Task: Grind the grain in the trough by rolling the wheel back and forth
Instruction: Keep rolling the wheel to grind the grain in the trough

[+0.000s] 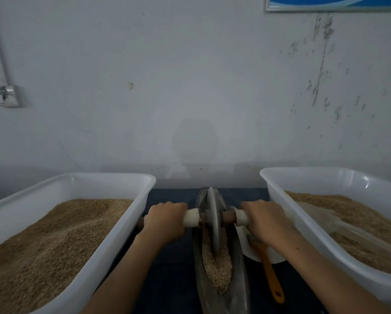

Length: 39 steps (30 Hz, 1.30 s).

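A narrow boat-shaped metal trough (236,275) runs away from me on the dark table, with pale grain (217,268) lying in its channel. A grey grinding wheel (213,220) stands upright in the trough, its lower edge sunk in the grain. An axle with white sleeves (191,218) passes through the wheel. My left hand (165,219) grips the axle on the left side. My right hand (266,219) grips it on the right side. Both sets of fingers curl over the handle.
A white plastic tub (131,214) of brown grain sits at the left, another white tub (303,225) of grain at the right. A yellow-handled brush (272,277) lies on a white dish (278,257) beside the trough. A grey wall stands close behind.
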Each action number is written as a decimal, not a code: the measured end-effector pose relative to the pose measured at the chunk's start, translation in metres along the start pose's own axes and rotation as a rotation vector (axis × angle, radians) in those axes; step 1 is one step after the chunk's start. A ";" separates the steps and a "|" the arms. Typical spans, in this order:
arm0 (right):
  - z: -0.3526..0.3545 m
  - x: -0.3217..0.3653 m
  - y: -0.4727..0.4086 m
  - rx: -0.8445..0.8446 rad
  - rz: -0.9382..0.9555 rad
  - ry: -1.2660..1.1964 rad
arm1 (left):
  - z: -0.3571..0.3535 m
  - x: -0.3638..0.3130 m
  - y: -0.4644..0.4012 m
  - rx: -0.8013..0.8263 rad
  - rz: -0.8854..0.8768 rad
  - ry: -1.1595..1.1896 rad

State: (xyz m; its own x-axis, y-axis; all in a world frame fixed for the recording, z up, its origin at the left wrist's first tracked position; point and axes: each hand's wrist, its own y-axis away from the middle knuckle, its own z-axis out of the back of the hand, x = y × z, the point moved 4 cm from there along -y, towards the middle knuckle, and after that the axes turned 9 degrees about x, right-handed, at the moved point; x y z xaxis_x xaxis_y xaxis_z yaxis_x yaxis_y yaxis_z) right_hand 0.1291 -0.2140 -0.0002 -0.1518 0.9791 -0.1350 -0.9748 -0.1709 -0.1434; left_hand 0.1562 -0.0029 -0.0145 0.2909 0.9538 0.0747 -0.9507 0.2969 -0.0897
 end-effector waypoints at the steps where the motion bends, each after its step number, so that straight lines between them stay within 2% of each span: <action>1: 0.000 0.000 0.000 -0.027 0.002 0.000 | 0.000 0.000 0.000 -0.017 0.005 0.005; 6: 0.002 0.001 0.000 0.003 0.003 0.007 | -0.002 0.003 -0.002 0.034 -0.019 0.020; 12: 0.003 -0.004 0.002 0.298 0.049 0.001 | -0.006 0.005 -0.005 0.286 -0.062 0.045; 16: 0.004 -0.005 0.002 0.380 0.058 -0.022 | -0.007 0.005 -0.005 0.330 -0.067 0.087; 19: 0.002 -0.005 0.000 0.296 0.032 0.002 | -0.006 0.005 -0.004 0.260 -0.055 0.072; 24: 0.004 0.001 0.002 0.033 -0.003 -0.002 | -0.003 0.003 -0.003 0.066 -0.018 0.014; 29: 0.003 0.004 0.003 -0.066 -0.013 0.010 | -0.004 0.002 -0.002 0.046 0.006 0.033; 32: 0.004 0.002 0.003 0.016 -0.007 0.011 | -0.003 0.003 -0.002 0.103 -0.007 0.020; 39: 0.006 -0.003 0.003 0.357 0.054 -0.007 | -0.002 0.002 0.000 0.338 -0.050 0.093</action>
State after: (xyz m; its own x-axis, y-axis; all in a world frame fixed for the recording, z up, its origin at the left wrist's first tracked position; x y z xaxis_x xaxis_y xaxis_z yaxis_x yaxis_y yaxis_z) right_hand 0.1253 -0.2173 0.0060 -0.2050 0.9706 -0.1261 -0.9607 -0.1749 0.2155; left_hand 0.1574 -0.0009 -0.0160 0.3316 0.9432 -0.0218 -0.9125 0.3265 0.2465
